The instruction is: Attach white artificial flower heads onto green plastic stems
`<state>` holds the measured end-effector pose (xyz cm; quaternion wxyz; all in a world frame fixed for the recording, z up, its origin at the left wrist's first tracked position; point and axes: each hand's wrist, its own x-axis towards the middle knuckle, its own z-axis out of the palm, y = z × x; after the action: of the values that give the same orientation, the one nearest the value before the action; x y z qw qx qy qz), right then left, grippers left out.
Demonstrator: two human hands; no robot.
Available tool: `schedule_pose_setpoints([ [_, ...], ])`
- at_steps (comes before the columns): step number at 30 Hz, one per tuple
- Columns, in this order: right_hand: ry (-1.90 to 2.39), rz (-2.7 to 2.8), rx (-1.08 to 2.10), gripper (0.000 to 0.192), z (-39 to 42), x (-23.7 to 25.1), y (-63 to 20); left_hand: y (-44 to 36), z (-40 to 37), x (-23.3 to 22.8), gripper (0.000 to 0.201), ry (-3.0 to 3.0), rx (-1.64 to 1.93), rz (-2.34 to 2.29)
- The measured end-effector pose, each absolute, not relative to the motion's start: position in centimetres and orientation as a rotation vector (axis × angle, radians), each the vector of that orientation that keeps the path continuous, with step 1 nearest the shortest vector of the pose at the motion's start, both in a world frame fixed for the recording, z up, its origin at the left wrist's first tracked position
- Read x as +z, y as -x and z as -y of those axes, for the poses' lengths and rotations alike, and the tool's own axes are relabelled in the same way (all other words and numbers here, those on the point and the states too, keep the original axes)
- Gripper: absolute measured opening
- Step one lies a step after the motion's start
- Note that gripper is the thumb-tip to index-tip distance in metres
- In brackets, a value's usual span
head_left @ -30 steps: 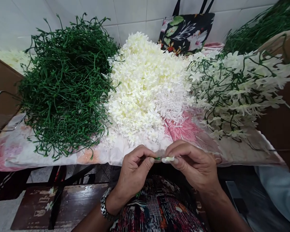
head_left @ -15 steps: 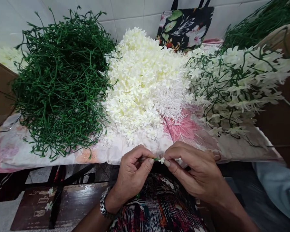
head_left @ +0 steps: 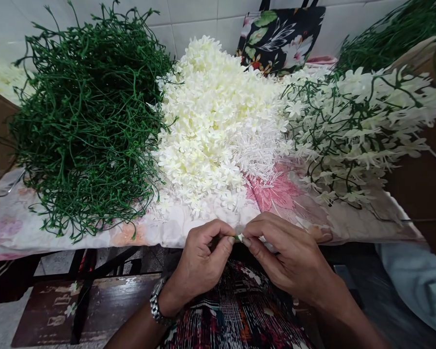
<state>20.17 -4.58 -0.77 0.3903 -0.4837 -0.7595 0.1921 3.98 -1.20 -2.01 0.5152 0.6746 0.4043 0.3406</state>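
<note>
My left hand (head_left: 199,259) pinches the tip of a thin green plastic stem (head_left: 234,237) between thumb and forefinger, low in the middle of the view. My right hand (head_left: 288,254) pinches a small white flower (head_left: 240,237) and holds it against that stem tip; the fingertips of both hands nearly touch. Most of the stem and flower is hidden by the fingers. Just beyond my hands lies a big heap of loose white flowers (head_left: 218,126) on a floral cloth (head_left: 283,194).
A tangled pile of bare green stems (head_left: 87,121) fills the left of the cloth. Green stems with white flowers on them (head_left: 352,126) lie at the right. A flowered black bag (head_left: 279,39) leans on the tiled wall. A dark wooden stool (head_left: 94,305) stands below left.
My right hand has pushed the white flower leftward until it meets the stem tip. The gap between my fingertips has closed, and less of the flower shows.
</note>
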Motion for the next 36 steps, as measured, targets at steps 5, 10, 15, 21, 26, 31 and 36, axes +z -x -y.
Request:
schedule_pose_setpoints([
  [5,1.247,1.858,0.460,0.014,4.0,-2.2,-20.1,-4.7,0.8,-2.1,0.015,-1.489,0.768,-1.024],
  [10,1.302,1.784,0.432,0.014,3.7,-3.3,-19.9,-5.2,0.4,-2.2,0.015,-1.447,0.763,-1.094],
  [15,1.320,1.749,0.452,0.013,3.5,-3.7,-19.7,-5.3,0.3,-2.2,0.015,-1.454,0.768,-1.135],
  [21,1.330,1.752,0.455,0.012,3.5,-4.0,-19.6,-5.4,0.2,-2.2,0.017,-1.501,0.761,-1.126],
  [26,1.332,1.759,0.488,0.012,3.6,-4.2,-19.8,-5.3,0.1,-2.4,0.018,-1.567,0.747,-1.133],
  [31,1.323,1.750,0.530,0.012,3.6,-4.4,-19.9,-5.3,0.1,-2.5,0.019,-1.601,0.736,-1.142],
  [36,1.330,1.741,0.550,0.012,3.6,-4.4,-19.9,-5.4,0.2,-2.5,0.019,-1.583,0.723,-1.137],
])
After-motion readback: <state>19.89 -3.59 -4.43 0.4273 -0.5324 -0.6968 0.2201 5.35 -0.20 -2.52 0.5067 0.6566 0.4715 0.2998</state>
